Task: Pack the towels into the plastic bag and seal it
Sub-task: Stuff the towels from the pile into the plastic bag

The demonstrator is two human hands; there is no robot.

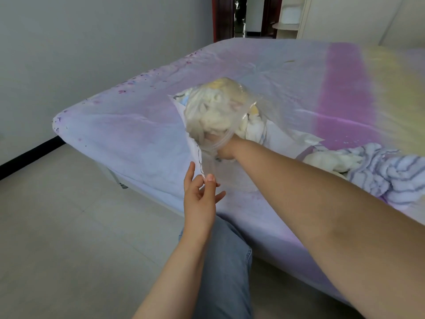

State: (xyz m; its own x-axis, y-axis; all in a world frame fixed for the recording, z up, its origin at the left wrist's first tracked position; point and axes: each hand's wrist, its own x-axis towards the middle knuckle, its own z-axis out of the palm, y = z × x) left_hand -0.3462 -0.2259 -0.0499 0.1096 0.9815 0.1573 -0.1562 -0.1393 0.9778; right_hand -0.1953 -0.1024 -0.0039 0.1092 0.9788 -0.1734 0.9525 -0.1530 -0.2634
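A clear plastic bag (264, 93) lies on the bed with cream and white towels (216, 111) bunched inside it. My right hand (226, 149) reaches through the bag's mouth, and its fingers are hidden among the towels. My left hand (202, 199) hovers at the bed's edge with fingers apart, thumb and forefinger touching the bag's near rim. A blue-striped white towel (395, 173) and a cream towel (331, 161) lie loose on the bed to the right of the bag.
The bed (128, 134) has a lilac, pink and yellow sheet, and its corner is at the left. Pale floor tiles (69, 226) lie below. My jeans-clad knee (227, 261) is against the bed side. A doorway (239, 17) is at the far end.
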